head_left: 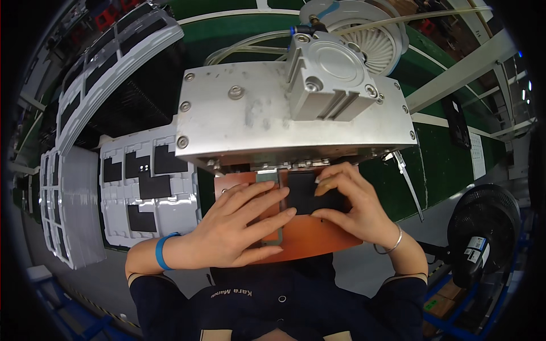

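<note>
Pressing flat, fingers together, the left hand lies on the orange plate; the right hand pinches a black flat part on that plate. Beyond it sits the metal press; left, grey trays.

Your left hand lies flat on the orange-brown fixture plate, fingers spread toward a flat black rectangular part that your right hand pinches by its edges. Both sit just under the grey metal press housing with its pneumatic cylinder. Left of you stands a white moulded tray holding more black pieces.
</note>
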The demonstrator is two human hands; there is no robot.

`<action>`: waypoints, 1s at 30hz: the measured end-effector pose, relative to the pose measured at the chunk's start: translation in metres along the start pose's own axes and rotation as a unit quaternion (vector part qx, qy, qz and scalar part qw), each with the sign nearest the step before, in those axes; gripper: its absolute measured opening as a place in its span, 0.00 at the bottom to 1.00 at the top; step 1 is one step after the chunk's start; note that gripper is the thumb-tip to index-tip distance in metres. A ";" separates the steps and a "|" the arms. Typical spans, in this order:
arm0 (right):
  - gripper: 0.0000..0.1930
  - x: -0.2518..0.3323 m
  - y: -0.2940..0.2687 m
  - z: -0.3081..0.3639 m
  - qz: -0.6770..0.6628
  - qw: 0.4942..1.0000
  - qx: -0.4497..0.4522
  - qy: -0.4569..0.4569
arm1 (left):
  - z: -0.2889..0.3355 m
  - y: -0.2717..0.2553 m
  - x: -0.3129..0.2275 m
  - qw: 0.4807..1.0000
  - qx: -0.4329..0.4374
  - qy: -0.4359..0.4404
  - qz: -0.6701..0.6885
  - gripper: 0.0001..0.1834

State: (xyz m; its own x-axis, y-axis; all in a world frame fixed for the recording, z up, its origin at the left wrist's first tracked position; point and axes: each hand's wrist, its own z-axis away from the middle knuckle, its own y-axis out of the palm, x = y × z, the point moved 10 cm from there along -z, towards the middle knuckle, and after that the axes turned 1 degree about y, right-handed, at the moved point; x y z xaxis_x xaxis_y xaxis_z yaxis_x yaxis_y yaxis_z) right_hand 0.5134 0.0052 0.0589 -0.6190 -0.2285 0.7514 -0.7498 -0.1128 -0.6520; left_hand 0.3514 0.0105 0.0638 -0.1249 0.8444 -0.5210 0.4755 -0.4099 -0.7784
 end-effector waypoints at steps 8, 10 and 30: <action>0.16 -0.061 -0.011 0.030 -0.419 0.863 0.009 0.282 | 0.000 -0.028 -0.004 0.991 -0.104 -0.043 0.071 0.19; 0.16 -0.068 -0.013 0.035 -0.416 0.861 0.004 0.292 | 0.000 -0.026 -0.009 0.992 -0.098 -0.034 0.067 0.17; 0.12 0.036 0.027 -0.011 0.326 0.931 -0.109 -0.124 | 0.091 -0.001 0.018 0.899 -0.055 -0.305 0.310 0.16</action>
State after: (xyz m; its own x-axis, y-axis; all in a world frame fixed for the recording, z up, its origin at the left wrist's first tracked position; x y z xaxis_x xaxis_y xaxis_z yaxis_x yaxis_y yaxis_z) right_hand 0.4684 0.0043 0.0696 -0.9066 -0.3983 0.1395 -0.2799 0.3202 -0.9050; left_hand 0.2691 -0.0056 0.0233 -0.2444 0.1058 -0.9639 0.6970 -0.6719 -0.2505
